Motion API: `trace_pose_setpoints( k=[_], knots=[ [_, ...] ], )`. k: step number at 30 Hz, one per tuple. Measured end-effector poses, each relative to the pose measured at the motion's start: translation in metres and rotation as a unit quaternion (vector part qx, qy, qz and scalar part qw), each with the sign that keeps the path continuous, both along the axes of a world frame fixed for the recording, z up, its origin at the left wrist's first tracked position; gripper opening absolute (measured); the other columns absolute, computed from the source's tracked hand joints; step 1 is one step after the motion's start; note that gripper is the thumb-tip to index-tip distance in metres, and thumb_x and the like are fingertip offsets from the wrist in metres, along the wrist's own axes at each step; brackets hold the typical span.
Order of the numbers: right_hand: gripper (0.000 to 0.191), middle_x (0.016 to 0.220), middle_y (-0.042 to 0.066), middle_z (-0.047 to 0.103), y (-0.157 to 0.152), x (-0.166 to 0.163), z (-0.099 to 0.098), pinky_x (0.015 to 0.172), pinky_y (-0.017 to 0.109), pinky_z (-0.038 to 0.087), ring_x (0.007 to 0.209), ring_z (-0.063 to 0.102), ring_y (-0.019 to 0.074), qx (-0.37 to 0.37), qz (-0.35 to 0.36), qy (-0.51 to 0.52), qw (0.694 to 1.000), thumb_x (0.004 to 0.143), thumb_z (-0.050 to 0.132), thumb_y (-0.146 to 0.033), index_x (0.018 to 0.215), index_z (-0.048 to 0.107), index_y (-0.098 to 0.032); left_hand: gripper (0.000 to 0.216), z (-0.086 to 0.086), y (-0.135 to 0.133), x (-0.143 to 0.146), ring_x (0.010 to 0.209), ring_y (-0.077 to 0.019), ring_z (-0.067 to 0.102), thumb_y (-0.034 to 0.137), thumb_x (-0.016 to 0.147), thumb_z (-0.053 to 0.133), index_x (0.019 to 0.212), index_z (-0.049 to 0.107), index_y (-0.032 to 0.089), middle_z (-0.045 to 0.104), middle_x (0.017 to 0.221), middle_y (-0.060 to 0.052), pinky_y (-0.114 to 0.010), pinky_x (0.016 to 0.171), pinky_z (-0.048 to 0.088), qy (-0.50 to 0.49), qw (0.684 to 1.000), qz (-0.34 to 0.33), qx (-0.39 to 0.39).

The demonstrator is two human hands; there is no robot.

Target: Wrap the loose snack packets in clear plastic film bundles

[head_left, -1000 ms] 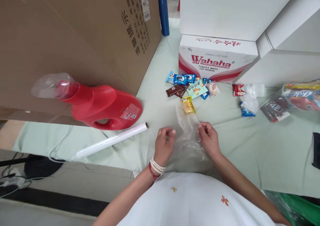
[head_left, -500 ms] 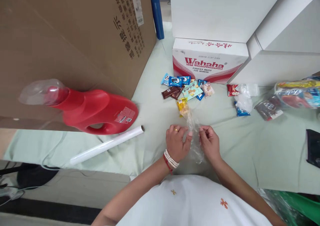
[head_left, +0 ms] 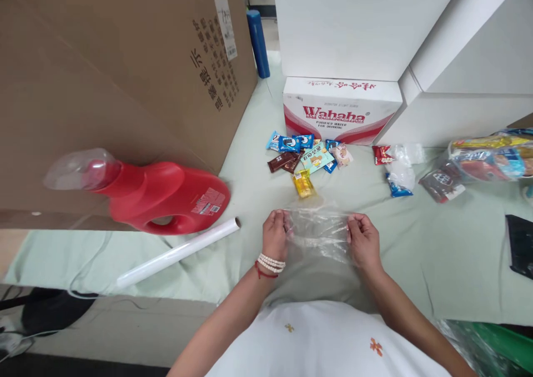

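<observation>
A clear plastic bag (head_left: 318,230) is stretched wide between my two hands, above the pale green tablecloth. My left hand (head_left: 275,234) pinches its left side, with white beads and a red cord on the wrist. Closed on the opposite side is my right hand (head_left: 365,239). Just beyond the bag lies a yellow snack packet (head_left: 303,184). Behind that is a small pile of wrapped snacks: a mint-green packet (head_left: 317,157), brown bars (head_left: 281,161), blue packets (head_left: 289,143) and a pale pink one (head_left: 342,155).
A Wahaha water carton (head_left: 341,110) backs the pile. To the left are a red detergent bottle (head_left: 170,196), a white roll (head_left: 179,252) and a big cardboard box (head_left: 125,77). On the right lie crumpled clear plastic (head_left: 402,169), a grey-brown packet (head_left: 441,182) and a filled snack bag (head_left: 491,157).
My hands have moved apart, spreading the bunched plastic bag out flat between them. The yellow packet, earlier partly behind the plastic, now shows more fully. The camera view has shifted slightly.
</observation>
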State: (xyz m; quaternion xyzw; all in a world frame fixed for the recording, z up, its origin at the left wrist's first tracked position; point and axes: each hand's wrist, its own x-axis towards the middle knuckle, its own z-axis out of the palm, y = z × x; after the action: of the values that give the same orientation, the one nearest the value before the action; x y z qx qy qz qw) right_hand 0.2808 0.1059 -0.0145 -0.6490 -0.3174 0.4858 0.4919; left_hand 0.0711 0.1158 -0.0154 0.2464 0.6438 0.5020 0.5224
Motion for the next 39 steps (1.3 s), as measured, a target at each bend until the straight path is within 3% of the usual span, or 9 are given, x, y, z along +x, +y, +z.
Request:
trace_pose_setpoints(
  k=[5,9,11,15,17,23,31,35,39],
  knots=[
    [0.043,0.064,-0.004,0.056,-0.01,0.018,-0.01,0.042,0.026,0.034,0.046,0.041,0.0126,-0.01,0.005,-0.043,0.999,0.083,0.068,-0.064,0.092,0.059,-0.022,0.039,-0.006,-0.015,-0.031,0.048,-0.014,0.052,0.06,0.091,0.047,0.08,0.053,0.023,0.048,0.054,0.006,-0.026,0.049,0.043,0.146,0.989,-0.014,-0.018],
    [0.043,0.063,-0.005,0.053,-0.022,0.022,-0.011,0.046,0.027,0.039,0.049,0.045,0.014,-0.017,0.031,-0.093,0.995,0.087,0.064,-0.065,0.093,0.06,-0.022,0.025,-0.009,-0.032,-0.042,0.085,-0.0232,0.067,0.039,0.081,0.065,0.098,0.062,0.02,0.069,0.086,-0.005,-0.042,0.084,0.055,0.304,0.953,-0.007,0.017],
    [0.043,0.064,-0.005,0.052,-0.025,0.022,-0.012,0.047,0.027,0.04,0.05,0.045,0.0142,-0.011,0.043,-0.107,0.993,0.089,0.062,-0.065,0.095,0.061,-0.022,0.025,-0.007,-0.038,-0.041,0.109,-0.0282,0.065,0.026,0.082,0.065,0.107,0.065,0.021,0.07,0.107,-0.011,-0.052,0.103,0.047,0.456,0.88,-0.037,0.125],
    [0.045,0.068,-0.002,0.058,-0.028,0.025,-0.016,0.051,0.027,0.042,0.054,0.049,0.0154,0.005,0.064,-0.169,0.983,0.093,0.056,-0.066,0.098,0.062,-0.021,0.035,-0.001,-0.035,-0.031,0.129,-0.0232,0.061,0.007,0.09,0.052,0.11,0.07,0.029,0.074,0.118,-0.006,-0.053,0.12,0.033,0.56,0.669,-0.34,0.352],
    [0.044,0.073,0.001,0.064,-0.03,0.031,-0.017,0.057,0.028,0.045,0.059,0.054,0.0173,0.02,0.068,-0.234,0.97,0.095,0.052,-0.064,0.1,0.064,-0.021,0.043,-0.001,-0.028,-0.026,0.134,-0.0238,0.059,0.005,0.091,0.048,0.121,0.068,0.028,0.071,0.131,-0.008,-0.057,0.123,0.028,0.558,0.63,-0.419,0.341],
    [0.041,0.085,0.008,0.073,-0.05,0.066,-0.013,0.071,0.037,0.052,0.072,0.066,0.0243,0.002,0.099,-0.378,0.921,0.097,0.046,-0.056,0.103,0.067,-0.021,0.054,-0.01,-0.018,-0.026,0.145,-0.0329,0.048,0.031,0.099,0.047,0.151,0.047,0.02,0.052,0.155,-0.019,-0.075,0.12,0.011,0.589,0.687,-0.389,0.172],
    [0.037,0.132,0.016,0.066,-0.03,0.059,0.021,0.099,0.048,0.054,0.119,0.063,0.0301,0.193,0.201,-0.518,0.809,0.102,0.049,-0.035,0.134,0.061,-0.022,0.081,-0.017,-0.033,-0.023,0.153,-0.0379,0.033,0.056,0.095,0.052,0.161,0.029,0.014,0.03,0.166,-0.023,-0.074,0.121,-0.002,0.631,0.637,-0.412,0.164],
    [0.05,0.157,0.011,0.051,-0.007,0.044,-0.005,0.12,0.054,0.037,0.147,0.043,0.0303,0.243,0.396,-0.542,0.701,0.105,0.047,-0.037,0.153,0.049,-0.023,0.084,-0.021,-0.037,-0.027,0.152,-0.0385,0.034,0.058,0.096,0.048,0.161,0.027,0.009,0.03,0.165,-0.024,-0.074,0.121,-0.005,0.643,0.636,-0.396,0.16],
    [0.05,0.155,0.013,0.053,0.008,0.073,-0.025,0.117,0.056,0.039,0.144,0.046,0.0316,0.19,0.369,-0.587,0.695,0.106,0.042,-0.037,0.151,0.052,-0.02,0.079,-0.022,-0.041,-0.034,0.151,-0.0393,0.037,0.056,0.097,0.049,0.161,0.031,0.014,0.034,0.164,-0.023,-0.074,0.122,0.0,0.643,0.646,-0.38,0.158]
  ],
)
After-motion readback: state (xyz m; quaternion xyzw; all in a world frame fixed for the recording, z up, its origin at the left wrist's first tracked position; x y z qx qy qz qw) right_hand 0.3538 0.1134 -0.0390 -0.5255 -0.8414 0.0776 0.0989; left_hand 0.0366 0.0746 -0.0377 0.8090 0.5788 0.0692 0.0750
